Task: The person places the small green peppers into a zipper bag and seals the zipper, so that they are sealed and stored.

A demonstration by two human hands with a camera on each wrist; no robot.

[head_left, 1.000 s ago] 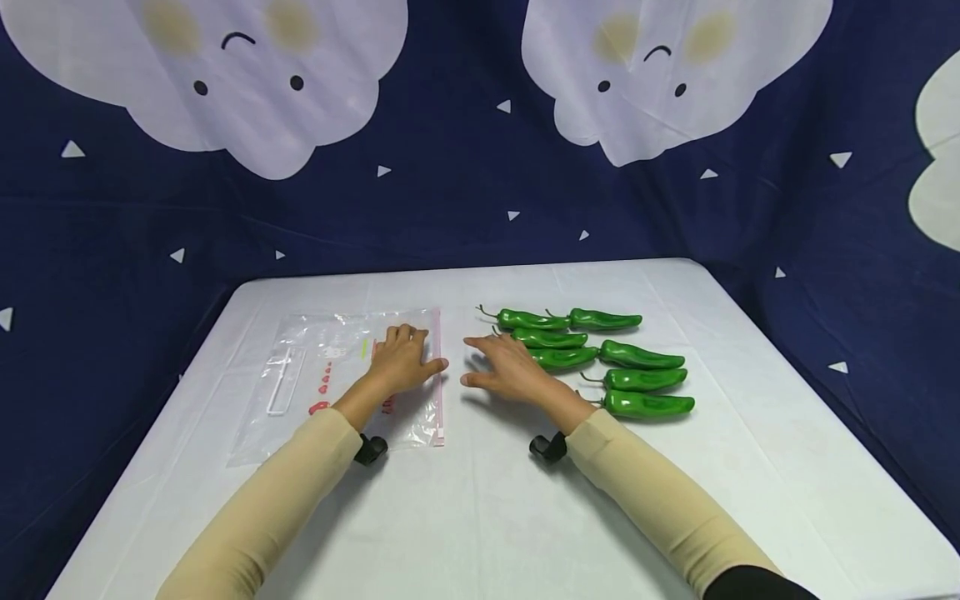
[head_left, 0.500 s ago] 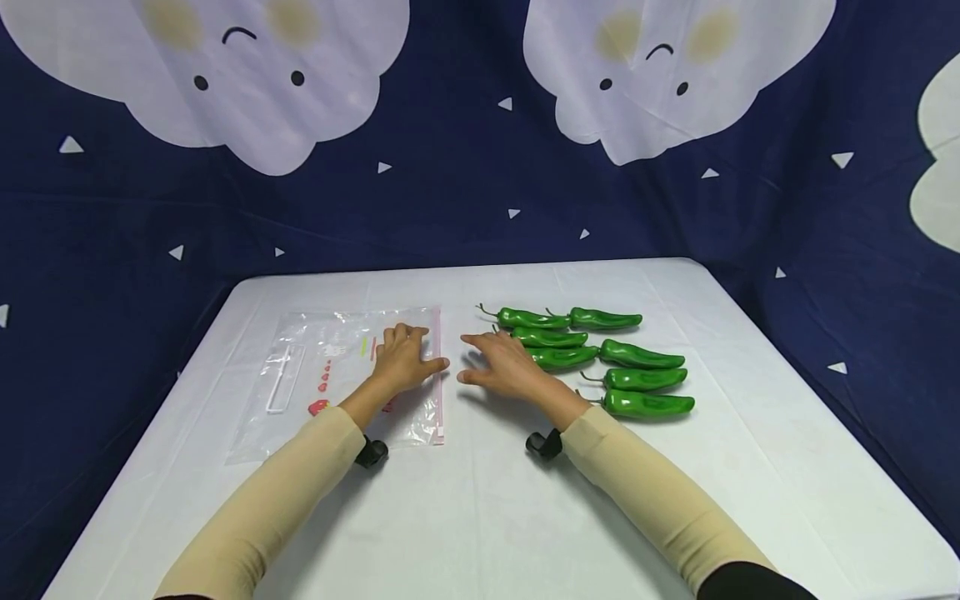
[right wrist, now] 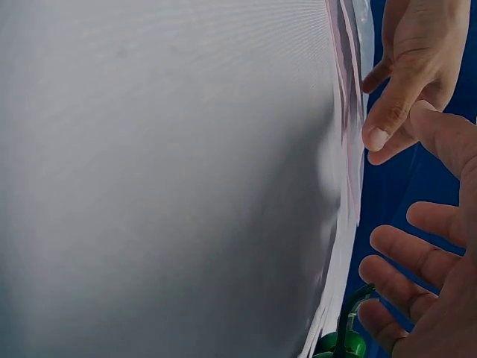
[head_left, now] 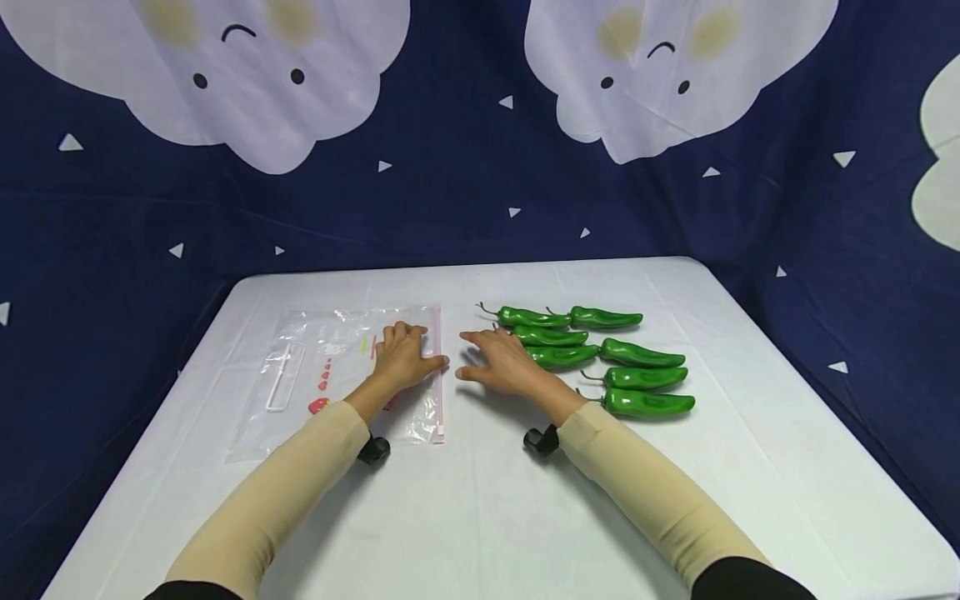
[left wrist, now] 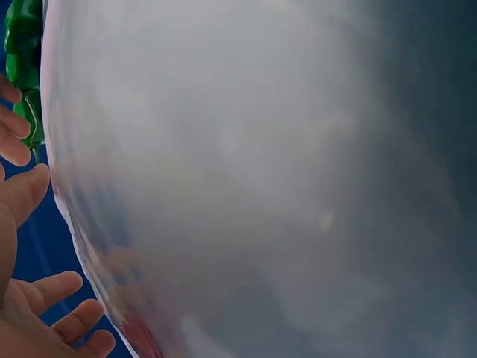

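bag (head_left: 337,375): clear plastic, glossy (crinkly too) | peppers (head_left: 637,355): smooth, glossy | tablecloth (head_left: 472,508): matt cloth | backdrop (head_left: 450,217): creased cloth

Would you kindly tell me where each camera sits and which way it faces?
Head: worn on the head, facing forward and down at the table, plastic bag and green peppers; left hand, right hand and sleeves show.
Left wrist: worn there, facing the bag close up; parts of both hands at left.
Right wrist: worn there, facing the table close up; parts of both hands at right.
Both wrist views show the bag's pink edge.
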